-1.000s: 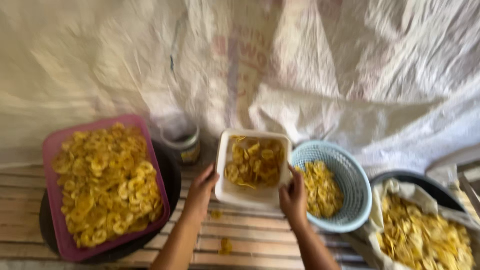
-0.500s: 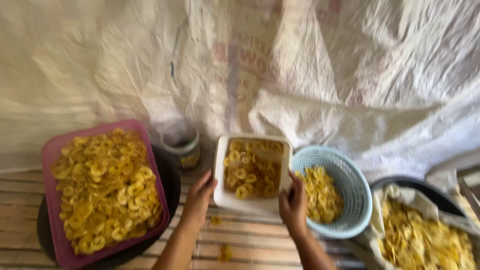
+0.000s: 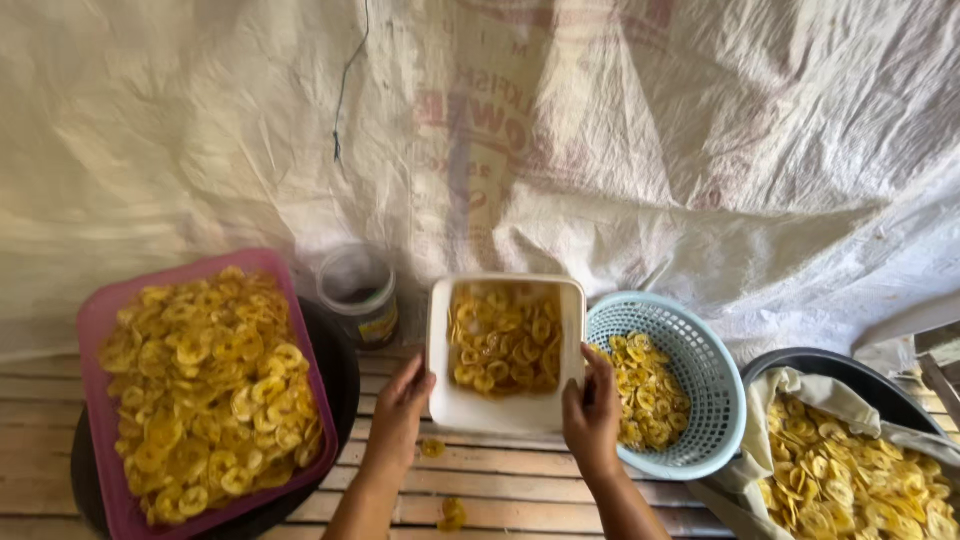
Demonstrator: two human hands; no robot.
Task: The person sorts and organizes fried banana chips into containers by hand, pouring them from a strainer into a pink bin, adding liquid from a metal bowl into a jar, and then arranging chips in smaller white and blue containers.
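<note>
**A:** What lies around the white tub, left to right?

**B:** Far left of the white tub (image 3: 505, 352) sits a pink tray (image 3: 100, 320) heaped with yellow banana chips (image 3: 205, 390), resting on a dark round pan (image 3: 335, 365). Just left of the tub stands a small lidded jar (image 3: 358, 295). The tub itself is lifted off the slatted desk (image 3: 500, 490), tilted, its chips gathered at the far end.

**A:** And the hands?

**B:** The left hand (image 3: 400, 408) clasps the tub's near-left corner; the right hand (image 3: 592, 415) is closed on its near-right edge. Right of the tub is a light-blue basket (image 3: 715, 385), then a cloth-lined dark basin (image 3: 850, 375).

**A:** How would the tub handle?

**B:** Likely light, thin plastic that may flex; the chips look brittle and slide freely. A two-sided grip on the rim seems safest.
</note>
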